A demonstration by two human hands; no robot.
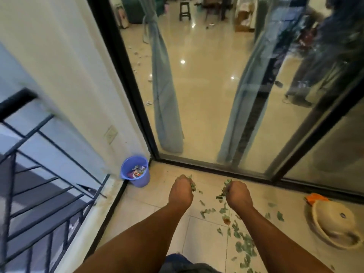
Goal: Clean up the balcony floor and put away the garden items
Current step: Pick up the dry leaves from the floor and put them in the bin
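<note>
Both forearms reach forward over the tiled balcony floor [149, 217]. Left hand [180, 191] is fisted, fingers curled round a clump of green leaves [192, 185] poking out on its inner side. Right hand [237, 193] is the same, fisted on another leaf bunch [224, 190] sticking out toward the left hand. Loose leaves [243, 245] lie scattered on the tiles below and behind the right fist, trailing back along that forearm. Purple bin [136, 171] sits ahead-left of the left fist, in the corner by the wall, with colourful wrappers inside. Beige straw hat [334, 223] lies well right of the right fist, an orange item [316, 198] just beyond it. Sliding glass door track [216, 170] runs just ahead of both fists.
</note>
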